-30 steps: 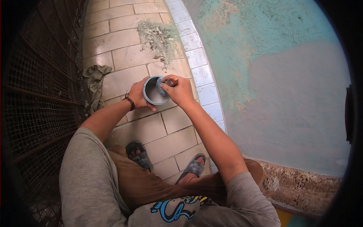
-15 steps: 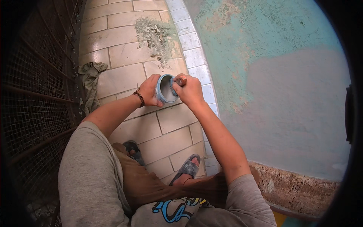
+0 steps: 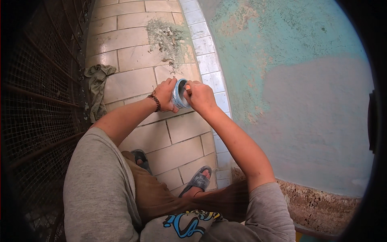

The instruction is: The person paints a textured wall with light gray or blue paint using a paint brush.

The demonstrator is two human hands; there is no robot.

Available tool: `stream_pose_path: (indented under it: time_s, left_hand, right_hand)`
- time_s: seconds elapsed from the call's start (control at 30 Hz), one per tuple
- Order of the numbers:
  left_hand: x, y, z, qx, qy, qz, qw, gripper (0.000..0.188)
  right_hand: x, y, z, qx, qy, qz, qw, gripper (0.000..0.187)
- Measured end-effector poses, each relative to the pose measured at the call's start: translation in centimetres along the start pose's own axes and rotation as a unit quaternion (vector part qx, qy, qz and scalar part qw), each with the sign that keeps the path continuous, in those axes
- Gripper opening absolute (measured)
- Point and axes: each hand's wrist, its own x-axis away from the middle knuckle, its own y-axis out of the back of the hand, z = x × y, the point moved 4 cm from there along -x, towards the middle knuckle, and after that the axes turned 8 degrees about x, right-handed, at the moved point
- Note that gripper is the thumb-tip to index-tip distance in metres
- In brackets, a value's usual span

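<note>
My left hand (image 3: 167,95) grips a small round light-blue pot (image 3: 178,94) from its left side and tilts its mouth toward the right. My right hand (image 3: 200,96) is closed against the pot's open mouth, fingers bunched around something small and orange-tipped at the rim; what it is stays hidden. A dark beaded bracelet (image 3: 155,102) circles my left wrist. Both hands hover over the tiled floor next to the wall.
A turquoise wall (image 3: 290,80) with a grey patch rises on the right. Pale floor tiles (image 3: 133,80) carry a heap of grey debris (image 3: 166,40) ahead. A green rag (image 3: 96,86) lies by the wire mesh fence (image 3: 36,101) at left. My sandalled feet (image 3: 197,181) stand below.
The pot has tipped from mouth-up onto its side, mouth toward the right. Both hands rose slightly and shifted toward the wall, with my right hand still at the rim.
</note>
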Motion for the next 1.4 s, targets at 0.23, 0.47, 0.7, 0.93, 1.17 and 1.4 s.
stream_pose_path:
  time_s: [0.23,0.47,0.7,0.93,1.17,1.4]
  left_hand:
    - [-0.2,0.0,0.2,0.018,0.012,-0.025,0.999,0.088]
    - [-0.5,0.4,0.5,0.024,0.006,0.014,1.0,0.093]
    - [-0.4,0.3,1.0,0.025,-0.003,0.027,0.999,0.095]
    - [-0.7,0.2,0.6,0.016,0.007,0.006,1.0,0.094]
    - [-0.9,-0.1,0.0,-0.007,0.037,0.001,0.999,0.091]
    - [-0.7,0.2,0.1,0.025,0.02,-0.027,0.999,0.092]
  right_hand:
    - [-0.1,0.3,-0.9,-0.034,-0.027,0.002,0.999,0.012]
    - [1.4,3.0,-3.8,-0.341,-0.218,0.065,0.912,0.022]
    - [1.4,2.7,-2.4,-0.244,-0.099,0.059,0.963,0.019]
    - [-0.3,2.0,-1.3,-0.093,-0.009,0.065,0.993,0.013]
    - [-0.6,1.0,-0.2,-0.01,-0.008,0.085,0.996,0.016]
    - [-0.5,0.3,0.7,0.004,-0.084,0.092,0.992,0.015]
